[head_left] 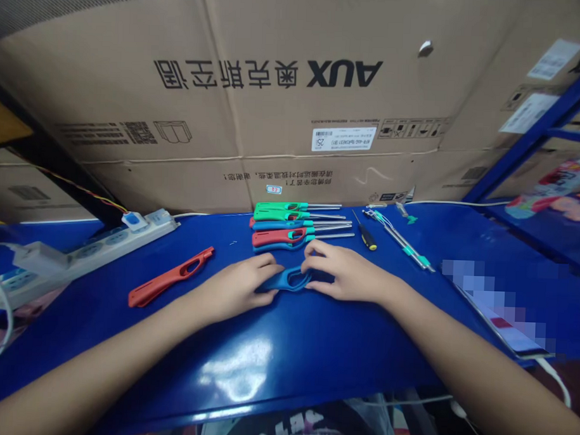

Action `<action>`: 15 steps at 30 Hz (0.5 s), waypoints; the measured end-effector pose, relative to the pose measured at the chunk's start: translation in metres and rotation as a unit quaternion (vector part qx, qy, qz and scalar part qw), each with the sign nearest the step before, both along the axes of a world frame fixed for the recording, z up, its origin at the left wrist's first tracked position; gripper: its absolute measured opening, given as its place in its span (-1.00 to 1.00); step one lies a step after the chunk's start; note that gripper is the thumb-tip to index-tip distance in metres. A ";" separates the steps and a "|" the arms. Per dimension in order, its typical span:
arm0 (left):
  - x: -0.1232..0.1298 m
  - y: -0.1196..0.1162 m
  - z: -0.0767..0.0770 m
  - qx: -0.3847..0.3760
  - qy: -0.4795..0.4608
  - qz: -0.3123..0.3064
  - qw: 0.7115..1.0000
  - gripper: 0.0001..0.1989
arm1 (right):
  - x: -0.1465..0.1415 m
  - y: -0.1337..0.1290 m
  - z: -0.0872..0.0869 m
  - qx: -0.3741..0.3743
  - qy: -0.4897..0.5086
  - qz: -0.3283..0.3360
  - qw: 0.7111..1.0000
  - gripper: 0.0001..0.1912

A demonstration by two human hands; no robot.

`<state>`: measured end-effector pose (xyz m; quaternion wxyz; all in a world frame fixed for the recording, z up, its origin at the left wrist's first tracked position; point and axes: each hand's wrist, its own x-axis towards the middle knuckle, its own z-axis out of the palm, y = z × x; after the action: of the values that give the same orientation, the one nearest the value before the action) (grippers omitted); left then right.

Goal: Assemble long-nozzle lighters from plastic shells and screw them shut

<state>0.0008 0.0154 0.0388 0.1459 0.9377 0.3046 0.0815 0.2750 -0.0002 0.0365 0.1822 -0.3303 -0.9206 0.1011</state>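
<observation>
Blue handle [281, 280] well inside table edge [264, 404]

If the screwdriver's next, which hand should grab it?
Probably the right hand: the screwdriver lies just beyond it, while the left hand is farther away and could hold the blue lighter handle alone.

A white power strip [93, 247] lies near printed brown cardboard [277, 30].
</observation>
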 end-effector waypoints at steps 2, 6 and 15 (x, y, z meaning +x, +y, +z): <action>0.010 0.001 -0.018 0.039 -0.027 -0.013 0.999 -0.62 | 0.003 0.002 -0.002 -0.022 -0.036 -0.009 0.999 -0.87; 0.012 0.009 -0.040 0.059 -0.131 0.000 0.990 -0.62 | 0.009 0.006 -0.002 -0.042 -0.065 -0.039 0.996 -0.90; 0.007 0.011 -0.044 0.025 -0.206 0.064 0.976 -0.65 | 0.009 0.008 -0.001 -0.029 -0.093 -0.074 0.992 -0.90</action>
<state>0.0083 0.0262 -0.0049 0.1768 0.8827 0.3250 0.2898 0.2839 0.0077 0.0352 0.0931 -0.4111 -0.9030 0.0830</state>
